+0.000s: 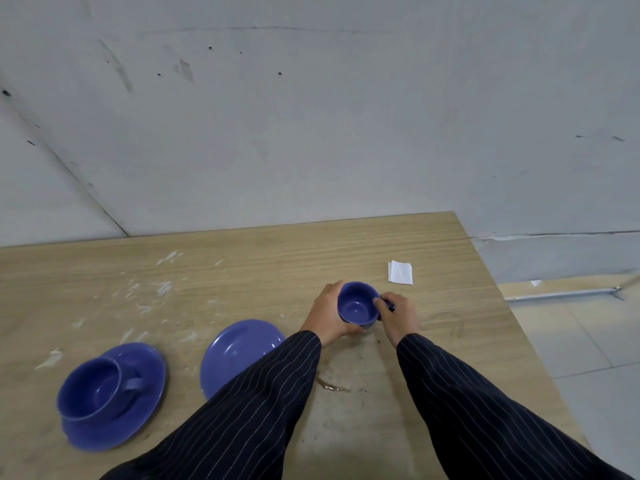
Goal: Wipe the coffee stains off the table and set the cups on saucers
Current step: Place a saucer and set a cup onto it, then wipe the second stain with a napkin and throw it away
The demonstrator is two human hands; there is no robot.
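Head view: 2 cups, 2 saucers, 1 cup between both hands' curled fingers.

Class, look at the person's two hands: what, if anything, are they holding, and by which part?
Both hold the blue cup. The left hand wraps round its side wall; the right hand pinches its handle.

The wood-grain tabletop carries two blue saucers — a bare saucer near centre and, at 8 o'clock of it, a second saucer under a cup. A folded white napkin lies at 2 o'clock. White scuffs mark the left — a brown coffee stain sits at 5 o'clock of the bare saucer.
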